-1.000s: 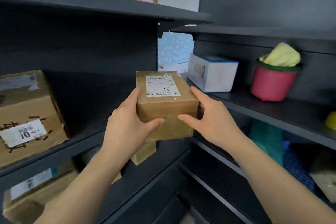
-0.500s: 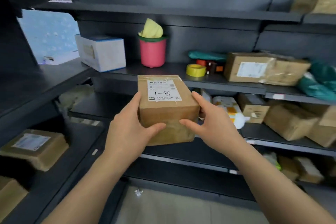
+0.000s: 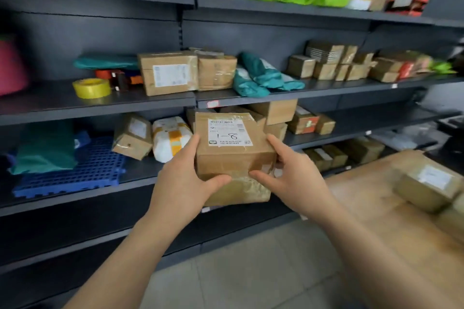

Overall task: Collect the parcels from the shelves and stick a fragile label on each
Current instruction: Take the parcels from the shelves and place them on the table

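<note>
Parcel: we hold a brown cardboard parcel [image 3: 232, 155] at the centre of the frame, clear of every shelf, its white shipping label [image 3: 229, 133] turned up and marked "1-8" by hand
Left hand: our left hand [image 3: 185, 183] is closed around the parcel's left side, thumb across the front face, fingers hidden behind the box
Right hand: our right hand [image 3: 293, 178] clamps the right side, thumb pressed to the lower front edge, forefinger laid along the top corner
Fragile label: we see none on the faces that show; the far sides are hidden
What has changed: a second ago the parcel sat before a dark corner shelf with a white box and a pink pot; now the long run of shelves [image 3: 100, 105] fills the frame behind it and a wooden table [image 3: 376, 208] has come into the lower right, while our grip is unchanged
What that means: we judge the collecting of this parcel done and the carry to the table under way, with the labelling not yet begun
Table: another taped parcel [image 3: 426, 188] lies on it at the right edge of the frame
Shelves: many more boxes and green and teal mailer bags [image 3: 263, 77] lie across the upper and middle frame, so we reckon plenty is left
Yellow tape roll: it [image 3: 91, 87] sits on the middle shelf at left, well apart from us
</note>
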Available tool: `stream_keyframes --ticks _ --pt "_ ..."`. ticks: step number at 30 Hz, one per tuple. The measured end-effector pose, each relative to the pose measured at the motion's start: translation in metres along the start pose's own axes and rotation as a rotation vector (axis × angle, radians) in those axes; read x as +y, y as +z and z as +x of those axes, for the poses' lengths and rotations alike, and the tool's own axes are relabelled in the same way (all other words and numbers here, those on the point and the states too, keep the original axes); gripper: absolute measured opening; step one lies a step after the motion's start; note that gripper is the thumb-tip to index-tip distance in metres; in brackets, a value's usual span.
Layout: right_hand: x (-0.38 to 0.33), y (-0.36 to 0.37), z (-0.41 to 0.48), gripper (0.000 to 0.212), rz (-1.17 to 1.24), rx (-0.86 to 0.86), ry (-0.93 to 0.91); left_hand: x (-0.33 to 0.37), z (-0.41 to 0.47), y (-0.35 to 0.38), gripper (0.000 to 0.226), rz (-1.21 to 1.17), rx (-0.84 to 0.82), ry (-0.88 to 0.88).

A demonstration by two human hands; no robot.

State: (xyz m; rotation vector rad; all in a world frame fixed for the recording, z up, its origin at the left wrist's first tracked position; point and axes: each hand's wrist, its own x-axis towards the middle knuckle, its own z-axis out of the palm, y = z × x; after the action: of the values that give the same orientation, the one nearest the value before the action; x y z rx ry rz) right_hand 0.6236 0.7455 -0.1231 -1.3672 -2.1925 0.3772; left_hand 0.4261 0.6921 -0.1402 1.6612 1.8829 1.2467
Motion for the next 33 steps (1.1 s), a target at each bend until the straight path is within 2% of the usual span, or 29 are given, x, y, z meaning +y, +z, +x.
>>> stream_keyframes --ticks 5,9,13,16,20,25,30,33 --pt "0.089 -0.042 -0.023 0.086 -0.056 0.066 0.173 0.038 0.022 0.101 0.104 -0.004 -0.147 0.060" --pt "0.143 -0.072 -0.041 0.078 -0.066 0.096 0.281 0.069 0.036 0.168 0.103 -0.026 -0.280 0.113" --pt "0.196 -0.089 -0.049 0.083 -0.109 0.144 0.414 0.093 0.056 0.231 0.098 -0.036 -0.430 0.200" --pt "0.235 -0.095 -0.048 0.080 -0.126 0.158 0.525 0.104 0.075 0.276 0.084 -0.028 -0.536 0.260" --pt "0.283 -0.099 -0.041 0.075 -0.142 0.163 0.653 0.111 0.105 0.334 0.078 -0.069 -0.687 0.312" --pt "0.334 -0.100 -0.027 0.077 -0.132 0.189 0.809 0.120 0.142 0.403 0.086 -0.034 -0.855 0.341" --pt "0.380 -0.087 -0.023 0.070 -0.115 0.226 0.944 0.122 0.168 0.463 0.082 -0.062 -0.975 0.342" --pt "0.403 -0.076 -0.024 0.071 -0.123 0.227 0.995 0.119 0.174 0.493 0.091 -0.054 -1.020 0.308"
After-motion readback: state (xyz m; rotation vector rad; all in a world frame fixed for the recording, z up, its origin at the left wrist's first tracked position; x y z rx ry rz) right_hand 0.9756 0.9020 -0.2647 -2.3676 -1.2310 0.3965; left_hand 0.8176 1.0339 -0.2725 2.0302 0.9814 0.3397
